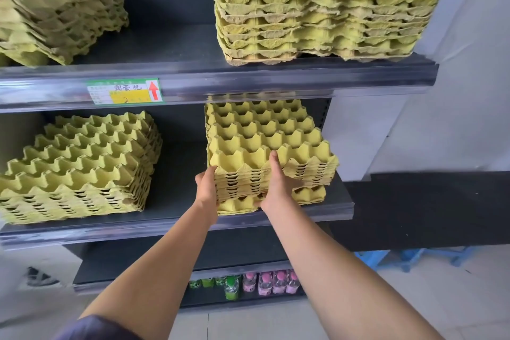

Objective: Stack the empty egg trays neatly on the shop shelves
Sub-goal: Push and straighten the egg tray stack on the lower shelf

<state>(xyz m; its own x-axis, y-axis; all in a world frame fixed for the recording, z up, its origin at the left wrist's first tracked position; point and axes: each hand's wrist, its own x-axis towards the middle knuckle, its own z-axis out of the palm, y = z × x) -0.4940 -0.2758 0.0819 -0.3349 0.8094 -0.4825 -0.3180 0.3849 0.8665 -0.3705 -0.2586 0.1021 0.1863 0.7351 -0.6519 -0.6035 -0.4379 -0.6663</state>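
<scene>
A stack of yellow-green egg trays (265,143) sits on the right side of the middle shelf (176,225). My left hand (206,188) grips the stack's front left corner. My right hand (278,182) grips its front edge, thumb on top of the upper tray and fingers under the upper trays. The lowest tray (309,193) lies flat on the shelf below them. A second stack (80,165) rests on the same shelf to the left. Two more stacks stand on the upper shelf (248,77): a left stack (58,14) and a right stack (323,11).
A green price label (125,91) with a red arrow is on the upper shelf's front rail. Small bottles (259,283) with pink and green caps stand on the bottom shelf. Blue plastic stools (408,258) sit on the floor at right. A white wall is right of the shelves.
</scene>
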